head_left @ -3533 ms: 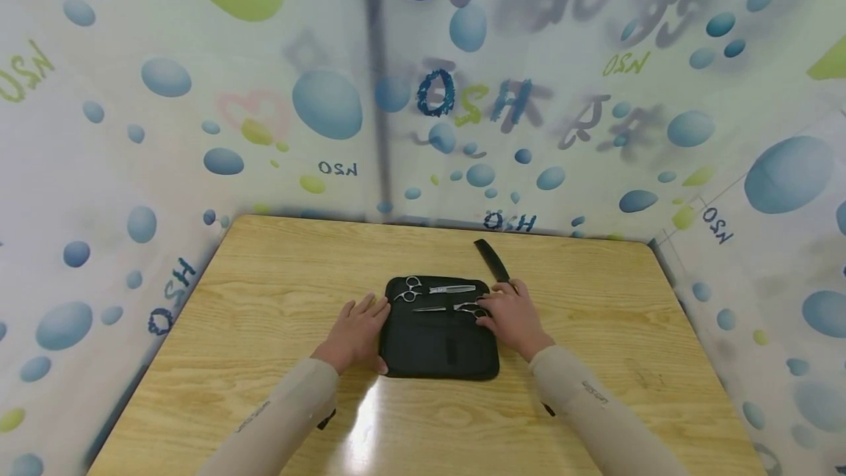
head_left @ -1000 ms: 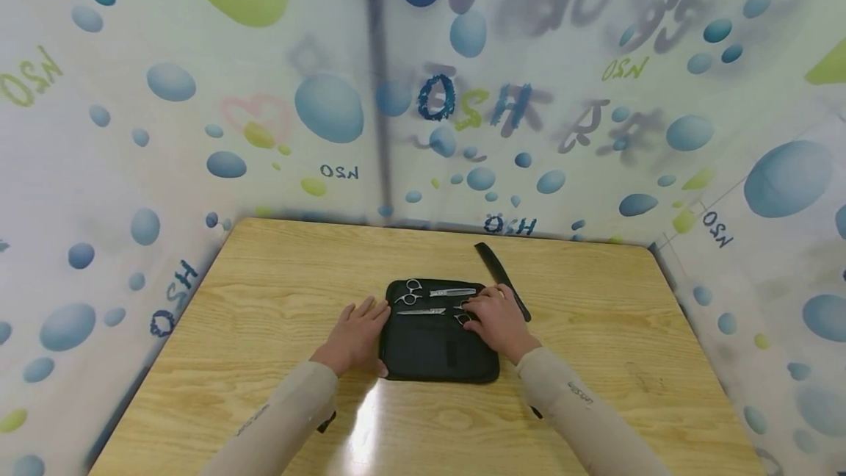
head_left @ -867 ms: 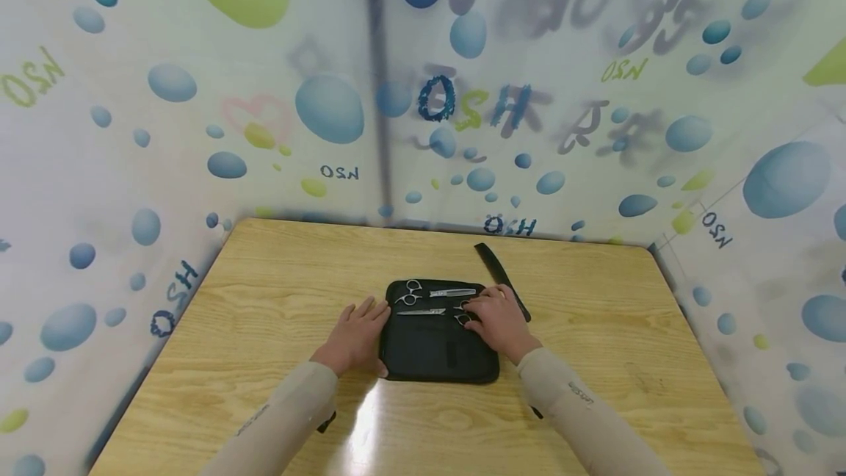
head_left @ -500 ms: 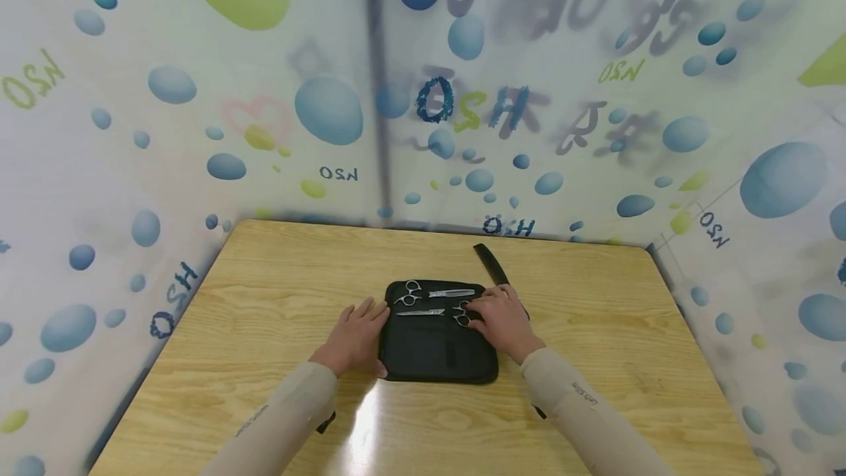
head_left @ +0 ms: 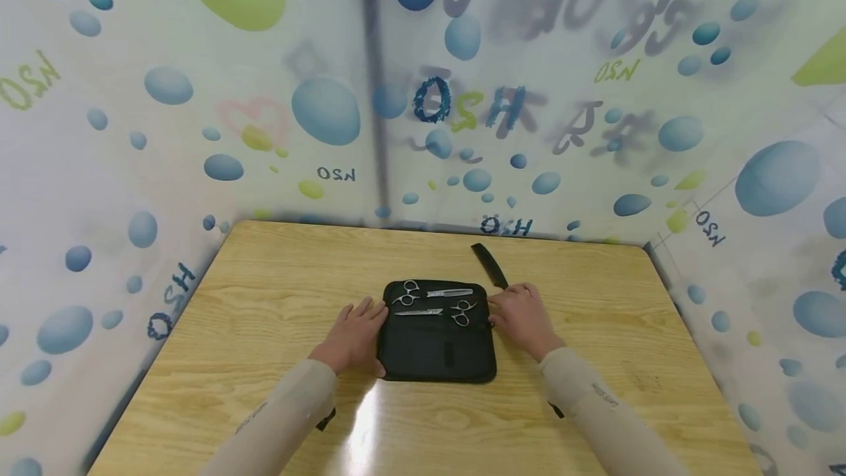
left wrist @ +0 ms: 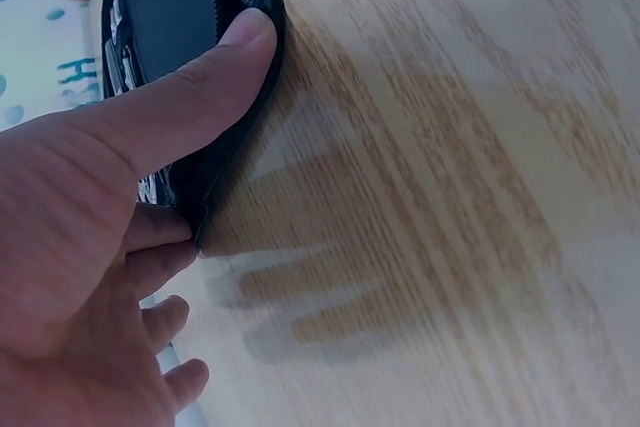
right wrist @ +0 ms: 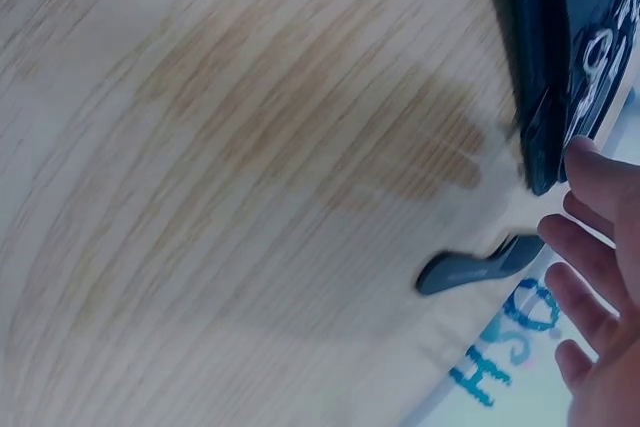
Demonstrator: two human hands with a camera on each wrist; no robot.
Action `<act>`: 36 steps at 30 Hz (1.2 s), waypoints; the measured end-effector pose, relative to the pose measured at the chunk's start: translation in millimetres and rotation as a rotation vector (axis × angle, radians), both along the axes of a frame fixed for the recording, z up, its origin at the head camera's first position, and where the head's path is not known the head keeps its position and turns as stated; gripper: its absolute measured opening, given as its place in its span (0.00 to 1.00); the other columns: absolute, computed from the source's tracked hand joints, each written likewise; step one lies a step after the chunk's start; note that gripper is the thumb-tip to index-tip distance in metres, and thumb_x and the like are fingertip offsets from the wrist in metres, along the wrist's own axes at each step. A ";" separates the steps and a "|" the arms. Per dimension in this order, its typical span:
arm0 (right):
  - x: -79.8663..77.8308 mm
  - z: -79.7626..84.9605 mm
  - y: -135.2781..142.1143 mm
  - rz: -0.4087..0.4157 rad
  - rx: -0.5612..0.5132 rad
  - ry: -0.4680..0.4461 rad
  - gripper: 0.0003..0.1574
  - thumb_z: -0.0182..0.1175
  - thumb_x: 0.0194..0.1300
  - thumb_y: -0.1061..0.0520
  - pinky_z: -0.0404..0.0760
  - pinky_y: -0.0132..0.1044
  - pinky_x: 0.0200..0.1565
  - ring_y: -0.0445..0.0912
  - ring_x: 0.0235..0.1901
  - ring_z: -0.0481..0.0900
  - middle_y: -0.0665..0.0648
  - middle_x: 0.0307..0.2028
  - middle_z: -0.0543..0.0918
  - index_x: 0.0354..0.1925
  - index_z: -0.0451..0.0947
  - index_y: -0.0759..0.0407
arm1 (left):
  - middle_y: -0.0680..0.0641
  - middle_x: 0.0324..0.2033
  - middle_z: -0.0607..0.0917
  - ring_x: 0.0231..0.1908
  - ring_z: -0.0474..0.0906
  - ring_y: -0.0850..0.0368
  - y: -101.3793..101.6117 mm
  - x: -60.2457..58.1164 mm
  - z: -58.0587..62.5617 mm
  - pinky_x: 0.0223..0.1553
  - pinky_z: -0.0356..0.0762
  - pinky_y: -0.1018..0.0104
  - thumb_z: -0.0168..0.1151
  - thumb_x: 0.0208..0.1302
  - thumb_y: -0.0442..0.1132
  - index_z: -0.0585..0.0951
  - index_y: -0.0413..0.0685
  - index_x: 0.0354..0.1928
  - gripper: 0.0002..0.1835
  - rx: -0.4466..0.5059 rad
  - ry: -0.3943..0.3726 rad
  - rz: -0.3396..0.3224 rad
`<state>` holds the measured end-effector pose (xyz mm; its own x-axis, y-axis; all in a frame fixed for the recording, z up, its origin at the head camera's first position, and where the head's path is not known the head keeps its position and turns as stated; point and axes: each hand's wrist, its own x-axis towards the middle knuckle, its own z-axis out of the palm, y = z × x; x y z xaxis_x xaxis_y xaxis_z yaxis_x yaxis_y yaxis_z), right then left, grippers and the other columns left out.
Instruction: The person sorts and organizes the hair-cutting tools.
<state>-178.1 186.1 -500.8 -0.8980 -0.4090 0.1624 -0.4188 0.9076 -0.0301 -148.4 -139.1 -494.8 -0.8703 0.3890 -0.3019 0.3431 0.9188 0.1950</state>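
A black zip case [head_left: 423, 351] lies spread on the wooden table. Two silver scissors sit in its upper half: the upper pair has its finger rings [head_left: 407, 292] at the left, the lower pair has its rings [head_left: 462, 313] at the right. My left hand [head_left: 355, 336] rests along the case's left edge; in the left wrist view the thumb [left wrist: 205, 92] lies on the rim. At the right edge, my right hand [head_left: 525, 318] holds nothing, its fingers [right wrist: 580, 237] loosely extended beside the case corner. Behind that hand lies a black comb [head_left: 489, 264], partly covered by it.
The wooden table [head_left: 277, 278] reaches back to a white wall [head_left: 264, 189] patterned with blue and green drops. Side walls stand to the left and right. Glare shows on the tabletop near the front.
Lower scissors slid left into the case from where they lay 3.5 s ago. Since half a second ago my right hand has let go of their rings and moved right. Left hand stays put.
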 end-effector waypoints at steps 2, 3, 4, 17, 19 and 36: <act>-0.8 0.3 4.4 -0.008 -0.005 0.011 0.19 0.71 0.56 0.50 0.69 0.52 0.60 0.53 0.48 0.81 0.53 0.42 0.89 0.46 0.85 0.53 | 0.45 0.74 0.62 0.76 0.50 0.42 -0.7 -0.7 -0.5 0.74 0.48 0.43 0.80 0.38 0.59 0.63 0.43 0.72 0.60 -0.009 -0.005 0.004; -1.1 0.4 6.7 -0.014 -0.009 0.014 0.19 0.71 0.56 0.50 0.70 0.53 0.59 0.53 0.48 0.81 0.53 0.42 0.89 0.46 0.85 0.54 | 0.45 0.74 0.62 0.76 0.50 0.43 -1.0 -1.1 -0.9 0.74 0.48 0.43 0.80 0.38 0.59 0.63 0.43 0.72 0.60 -0.009 -0.009 0.007; -1.1 1.0 8.8 -0.023 -0.015 0.017 0.19 0.71 0.56 0.51 0.70 0.53 0.59 0.54 0.48 0.81 0.54 0.42 0.89 0.46 0.85 0.54 | 0.45 0.74 0.62 0.76 0.50 0.43 -1.4 -1.3 -1.2 0.74 0.48 0.43 0.80 0.38 0.60 0.63 0.43 0.72 0.60 -0.007 -0.013 0.011; -1.3 -0.7 33.2 -0.182 0.024 -0.043 0.20 0.69 0.59 0.51 0.74 0.55 0.53 0.56 0.47 0.82 0.58 0.44 0.88 0.49 0.84 0.56 | 0.43 0.72 0.65 0.75 0.50 0.40 -14.9 -2.0 1.9 0.73 0.47 0.40 0.79 0.42 0.55 0.66 0.41 0.70 0.54 0.042 -0.014 0.048; -0.9 -0.7 34.4 -0.212 0.029 -0.057 0.20 0.69 0.60 0.51 0.74 0.55 0.52 0.56 0.47 0.82 0.58 0.44 0.87 0.50 0.83 0.57 | 0.43 0.71 0.66 0.75 0.50 0.39 -19.6 -2.1 1.6 0.73 0.48 0.39 0.78 0.44 0.54 0.67 0.41 0.69 0.51 0.052 0.007 0.050; -2.9 -11.8 30.7 -0.299 0.040 -0.144 0.20 0.65 0.63 0.48 0.74 0.55 0.49 0.56 0.43 0.80 0.59 0.41 0.86 0.48 0.82 0.59 | 0.43 0.60 0.79 0.68 0.65 0.38 -31.8 -0.7 -2.5 0.63 0.64 0.35 0.67 0.61 0.46 0.75 0.46 0.63 0.28 0.215 0.221 0.204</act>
